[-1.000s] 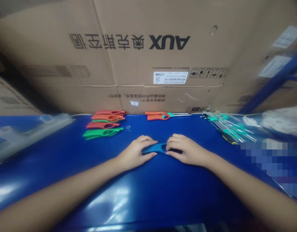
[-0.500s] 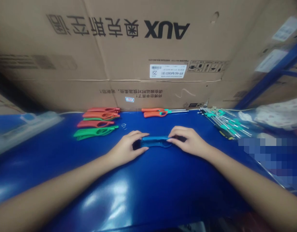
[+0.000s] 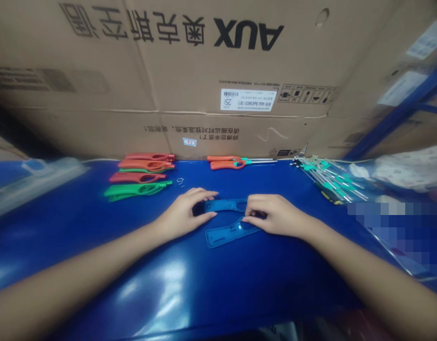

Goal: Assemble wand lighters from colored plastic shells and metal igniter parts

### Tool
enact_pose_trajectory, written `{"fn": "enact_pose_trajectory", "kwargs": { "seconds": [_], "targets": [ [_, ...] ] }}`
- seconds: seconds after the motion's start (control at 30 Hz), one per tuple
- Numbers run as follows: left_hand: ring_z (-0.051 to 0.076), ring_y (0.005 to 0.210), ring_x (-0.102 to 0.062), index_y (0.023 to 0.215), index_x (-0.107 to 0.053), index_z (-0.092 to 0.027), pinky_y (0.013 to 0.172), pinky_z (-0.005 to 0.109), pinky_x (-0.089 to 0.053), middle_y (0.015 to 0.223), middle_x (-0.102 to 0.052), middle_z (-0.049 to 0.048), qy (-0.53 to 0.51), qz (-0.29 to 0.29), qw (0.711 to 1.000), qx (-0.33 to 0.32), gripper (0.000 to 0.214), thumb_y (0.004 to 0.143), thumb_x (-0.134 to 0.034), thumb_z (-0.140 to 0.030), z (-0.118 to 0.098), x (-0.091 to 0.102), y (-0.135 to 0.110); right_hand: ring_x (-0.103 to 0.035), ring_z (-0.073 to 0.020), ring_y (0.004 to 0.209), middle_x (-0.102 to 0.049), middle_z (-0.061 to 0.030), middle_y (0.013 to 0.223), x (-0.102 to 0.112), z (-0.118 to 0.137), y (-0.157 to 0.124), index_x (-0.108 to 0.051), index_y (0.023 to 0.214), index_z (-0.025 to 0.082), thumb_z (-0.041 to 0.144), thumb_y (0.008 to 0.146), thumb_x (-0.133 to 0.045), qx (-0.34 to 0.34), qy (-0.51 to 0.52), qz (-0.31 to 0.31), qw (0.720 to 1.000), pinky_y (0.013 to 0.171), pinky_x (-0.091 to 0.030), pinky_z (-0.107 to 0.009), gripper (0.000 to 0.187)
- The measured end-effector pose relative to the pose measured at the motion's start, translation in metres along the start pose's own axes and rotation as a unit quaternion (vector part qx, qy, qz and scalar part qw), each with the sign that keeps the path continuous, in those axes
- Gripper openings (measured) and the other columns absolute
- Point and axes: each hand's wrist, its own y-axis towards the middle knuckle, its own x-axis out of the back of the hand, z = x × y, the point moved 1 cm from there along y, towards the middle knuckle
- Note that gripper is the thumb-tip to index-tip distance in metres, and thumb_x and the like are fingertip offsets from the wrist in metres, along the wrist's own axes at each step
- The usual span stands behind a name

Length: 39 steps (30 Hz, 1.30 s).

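Note:
My left hand (image 3: 185,212) grips the left end of a blue lighter handle half (image 3: 222,205), thumb below and fingers above. Its hollow inner side shows. Closer to me is the other blue handle half (image 3: 222,235), inner face up and slanting up to the right. My right hand (image 3: 273,213) pinches this nearer half at its right end between thumb and curled fingers. The same hand covers the right tip of the farther half; whether it touches that half I cannot tell.
Red and green lighter handles (image 3: 140,189) lie at the left, near tiny pale bits (image 3: 180,181). Two orange lighters (image 3: 225,163) with metal rods lie at the back. Right of them is a pile of metal rods with teal parts (image 3: 335,177). A large cardboard box (image 3: 168,94) stands behind the blue table (image 3: 133,293).
The blue handle has come apart into two halves. My right hand has brought one half toward me and down, while my left hand keeps the other in nearly the same place.

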Motion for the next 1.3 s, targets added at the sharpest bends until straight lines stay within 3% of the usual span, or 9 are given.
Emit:
{"fn": "enact_pose_trajectory", "kwargs": {
  "seconds": [0.17,0.23,0.37,0.53,1.07,1.2,1.27,1.3],
  "targets": [
    [0.022,0.118,-0.06,0.13,-0.061,-0.022,0.105,0.038,-0.048,0.127,-0.063,0.0079,0.005,-0.004,0.999,-0.04,0.04,0.092,-0.065,-0.033,-0.01,0.004,-0.003,-0.058,-0.0128,0.076,-0.063,-0.0026,0.103,0.002,0.0,0.0,-0.064,0.1,0.022,0.034,0.092,-0.066,-0.012,-0.015,0.0,1.0,0.065,-0.043,-0.025,0.014],
    [0.022,0.119,-0.059,0.132,-0.06,-0.021,0.105,0.038,-0.048,0.128,-0.062,0.0091,0.01,0.022,0.997,-0.071,0.042,0.092,-0.065,-0.033,-0.015,0.005,-0.005,-0.06,-0.0143,0.083,-0.063,-0.0036,0.11,0.003,0.0,0.0,-0.063,0.108,0.024,0.033,0.092,-0.066,-0.013,-0.013,-0.005,1.0,0.069,-0.045,-0.025,0.019],
    [0.024,0.114,-0.06,0.133,-0.059,-0.02,0.102,0.042,-0.049,0.123,-0.066,0.0096,0.042,0.085,0.987,-0.126,0.043,0.092,-0.062,-0.028,-0.021,0.005,-0.007,-0.063,-0.0162,0.092,-0.066,-0.0024,0.103,-0.001,-0.001,0.001,-0.064,0.102,0.023,0.029,0.095,-0.062,0.004,-0.016,-0.005,1.0,0.076,-0.047,-0.026,0.009],
    [0.022,0.108,-0.063,0.128,-0.063,-0.018,0.098,0.04,-0.051,0.116,-0.069,0.0097,0.03,0.065,0.99,-0.12,0.034,0.095,-0.055,-0.022,-0.017,0.003,-0.004,-0.063,-0.0161,0.091,-0.067,-0.0024,0.1,-0.005,-0.002,0.002,-0.064,0.099,0.022,0.026,0.095,-0.062,0.009,-0.019,-0.017,1.0,0.076,-0.047,-0.026,0.006],
    [0.021,0.103,-0.067,0.118,-0.069,-0.021,0.094,0.036,-0.051,0.108,-0.073,0.0059,0.033,0.03,0.995,-0.089,0.027,0.093,-0.059,-0.022,-0.011,0.002,-0.003,-0.064,-0.0171,0.093,-0.067,-0.0047,0.104,-0.003,-0.002,0.003,-0.066,0.105,0.023,0.032,0.096,-0.059,-0.001,0.013,-0.05,0.999,0.079,-0.05,-0.029,0.014],
    [0.021,0.103,-0.066,0.118,-0.068,-0.021,0.094,0.036,-0.051,0.109,-0.072,0.0062,0.046,0.021,0.995,-0.086,0.027,0.094,-0.056,-0.022,-0.012,0.003,-0.004,-0.064,-0.0176,0.087,-0.068,-0.0059,0.107,0.02,-0.027,0.001,-0.068,0.102,0.022,0.032,0.095,-0.057,-0.085,-0.044,-0.144,0.985,0.079,-0.051,-0.031,0.016],
    [0.021,0.105,-0.065,0.119,-0.068,-0.02,0.095,0.038,-0.05,0.111,-0.071,0.007,0.056,0.018,0.994,-0.093,0.027,0.095,-0.055,-0.023,-0.013,0.003,-0.005,-0.063,-0.0191,0.086,-0.068,-0.0074,0.108,0.039,-0.051,-0.005,-0.069,0.102,0.022,0.03,0.093,-0.057,-0.21,-0.136,-0.162,0.955,0.08,-0.05,-0.032,0.018],
    [0.022,0.106,-0.065,0.119,-0.068,-0.02,0.096,0.038,-0.049,0.112,-0.071,0.0074,0.063,0.018,0.993,-0.099,0.026,0.096,-0.055,-0.025,-0.015,0.003,-0.005,-0.064,-0.0204,0.093,-0.068,-0.0072,0.11,0.049,-0.064,-0.01,-0.07,0.101,0.022,0.031,0.091,-0.058,-0.296,-0.188,-0.153,0.924,0.083,-0.05,-0.032,0.018]
  ]
}}
